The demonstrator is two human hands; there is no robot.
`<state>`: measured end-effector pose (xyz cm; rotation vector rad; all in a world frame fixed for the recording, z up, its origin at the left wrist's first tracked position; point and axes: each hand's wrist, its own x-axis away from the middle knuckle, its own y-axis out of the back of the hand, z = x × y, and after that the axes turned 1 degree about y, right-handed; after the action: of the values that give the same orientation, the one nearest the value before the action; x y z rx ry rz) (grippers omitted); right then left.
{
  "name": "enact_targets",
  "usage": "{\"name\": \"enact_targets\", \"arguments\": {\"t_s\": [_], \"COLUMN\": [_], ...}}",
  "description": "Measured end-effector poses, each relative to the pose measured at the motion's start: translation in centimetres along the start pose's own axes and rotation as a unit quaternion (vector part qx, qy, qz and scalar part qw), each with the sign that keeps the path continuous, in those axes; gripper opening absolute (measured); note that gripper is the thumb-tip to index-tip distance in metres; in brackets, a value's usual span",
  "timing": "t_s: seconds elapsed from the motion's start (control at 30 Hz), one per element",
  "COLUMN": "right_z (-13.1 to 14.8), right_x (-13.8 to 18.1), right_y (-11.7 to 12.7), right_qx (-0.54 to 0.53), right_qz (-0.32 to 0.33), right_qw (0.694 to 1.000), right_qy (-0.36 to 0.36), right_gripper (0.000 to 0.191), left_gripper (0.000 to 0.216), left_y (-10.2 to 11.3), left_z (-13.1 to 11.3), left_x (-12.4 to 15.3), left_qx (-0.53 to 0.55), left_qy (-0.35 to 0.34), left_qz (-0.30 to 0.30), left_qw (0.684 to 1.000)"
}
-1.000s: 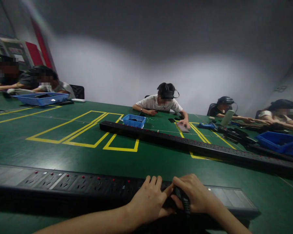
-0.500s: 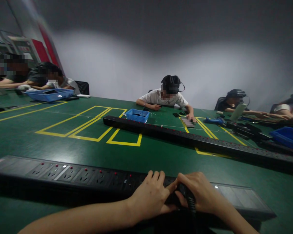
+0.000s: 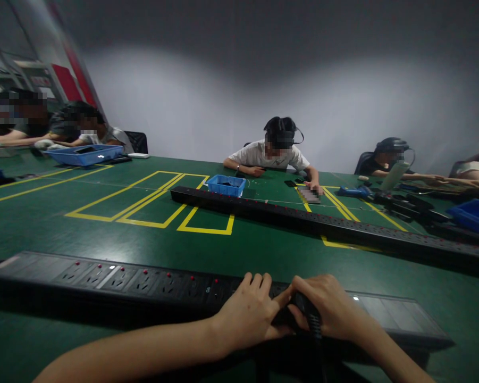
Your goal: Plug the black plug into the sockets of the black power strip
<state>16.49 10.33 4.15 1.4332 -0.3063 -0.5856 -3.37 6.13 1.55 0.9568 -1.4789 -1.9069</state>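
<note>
A long black power strip [image 3: 143, 284] with a row of sockets and small red dots lies across the near side of the green table. Wrapped over its middle is my left hand [image 3: 249, 311], fingers on the top face and thumb at the near side. Just to the right, my right hand [image 3: 327, 306] grips a black power plug [image 3: 303, 304] against the strip's sockets. From the plug a ribbed black cord [image 3: 316, 327] hangs down toward me. The plug's front end is hidden by my fingers, so I cannot tell how far it sits in a socket.
Farther back lies a second long black power strip [image 3: 271, 213]. Blue bins [image 3: 225, 186] stand on the green table [image 3: 151, 242], which is marked with yellow tape. Across it a person [image 3: 271, 154] touches a phone-like item; other people sit left and right.
My hands stay in the same grip on the strip and plug. The view has shifted slightly, with the near strip appearing a little farther right.
</note>
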Motion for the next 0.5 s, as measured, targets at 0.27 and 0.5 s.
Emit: {"name": "enact_targets", "arguments": {"t_s": [0.27,0.5], "right_z": [0.11,0.11], "right_x": [0.03,0.07], "right_y": [0.2,0.15], "right_qx": [-0.013,-0.004], "right_qz": [0.01,0.01], "right_qw": [1.0,1.0], "right_qy": [-0.007,-0.006], "right_gripper": [0.005,0.004], "left_gripper": [0.073,0.073], "left_y": [0.01,0.04], "left_z": [-0.03,0.07], "left_x": [-0.11,-0.11], "left_qx": [0.004,0.001], "left_qy": [-0.001,-0.005], "left_qz": [0.002,0.007], "left_qw": [1.0,1.0]}}
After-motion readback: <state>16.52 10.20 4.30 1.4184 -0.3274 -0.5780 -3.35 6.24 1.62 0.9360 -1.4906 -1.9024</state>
